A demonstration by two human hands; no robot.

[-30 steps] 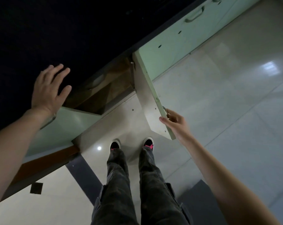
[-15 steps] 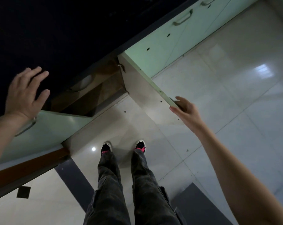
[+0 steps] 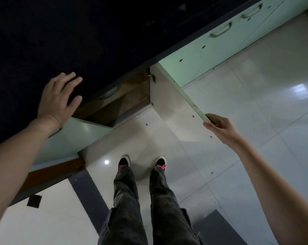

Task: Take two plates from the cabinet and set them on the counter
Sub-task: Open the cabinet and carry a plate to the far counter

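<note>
A dark counter (image 3: pixel 79 32) runs across the top left, above pale green cabinets. The cabinet (image 3: pixel 125 101) below it stands open, with a brown wooden inside. A pale round rim, perhaps a plate (image 3: pixel 109 92), shows just under the counter edge; most of it is hidden. My right hand (image 3: pixel 218 126) grips the outer edge of the right cabinet door (image 3: pixel 174 103), which is swung wide open. My left hand (image 3: pixel 59 98) lies flat with fingers spread on the counter edge, above the open left door (image 3: pixel 73 137).
Closed green cabinets with handles (image 3: pixel 222 30) continue to the right. The floor is glossy pale tile with a dark grey strip (image 3: pixel 87 197) and a grey mat (image 3: pixel 220 227) at the bottom right. My legs and black-and-pink shoes (image 3: pixel 142 163) stand in front of the open cabinet.
My right hand has swung the right door wider, from edge-on to fully open. My left hand has stayed flat on the counter edge. The view has shifted a little.
</note>
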